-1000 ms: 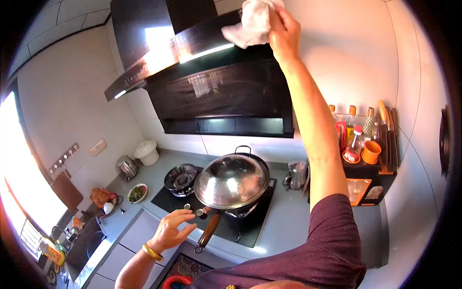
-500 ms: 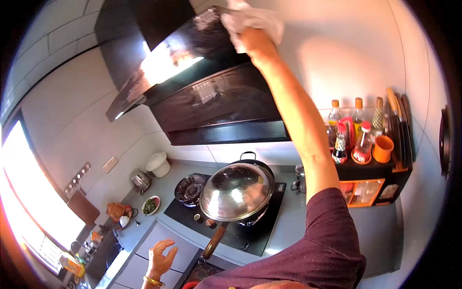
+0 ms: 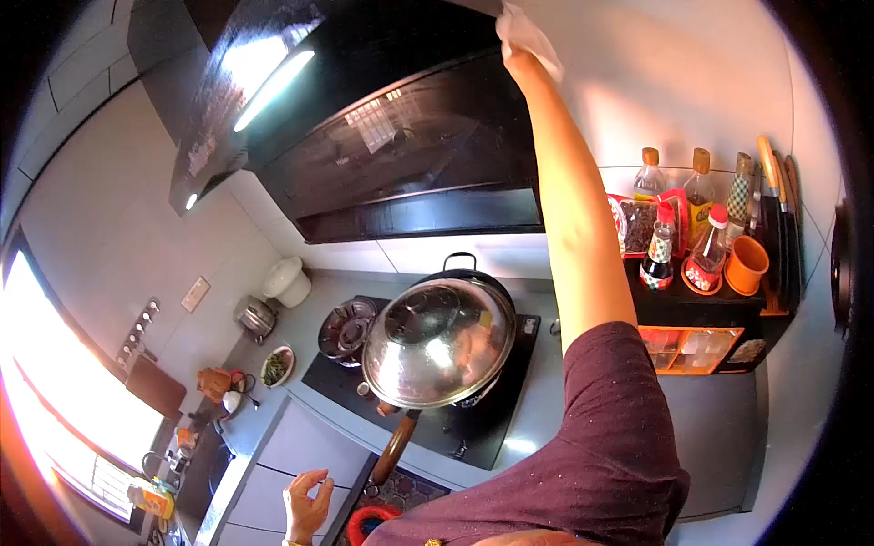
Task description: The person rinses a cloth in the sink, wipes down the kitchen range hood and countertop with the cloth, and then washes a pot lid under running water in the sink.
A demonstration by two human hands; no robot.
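Up at the right end of the black range hood [image 3: 428, 136], my right hand [image 3: 521, 60] is closed on a whitish cloth [image 3: 533, 35], which touches the hood's side edge. Most of its fingers are hidden by the cloth. My left hand [image 3: 308, 499] hangs low in front of the cabinet drawers, fingers apart, with nothing in it. The nearest thing to it is the wooden handle [image 3: 396, 448] of a wok covered by a shiny domed lid [image 3: 437, 346] on the black stove [image 3: 455, 432].
Bottles [image 3: 706, 250], an orange cup [image 3: 746, 264] and knives [image 3: 781, 218] sit on a black rack at the right. Left of the wok are a second burner [image 3: 348, 332], a bowl of greens [image 3: 278, 366], a kettle [image 3: 256, 317] and a white pot [image 3: 288, 280].
My right hand with the cloth has shifted to the hood's right edge. My left hand has dropped away from the stove knobs. The view has tilted and moved nearer the hood.
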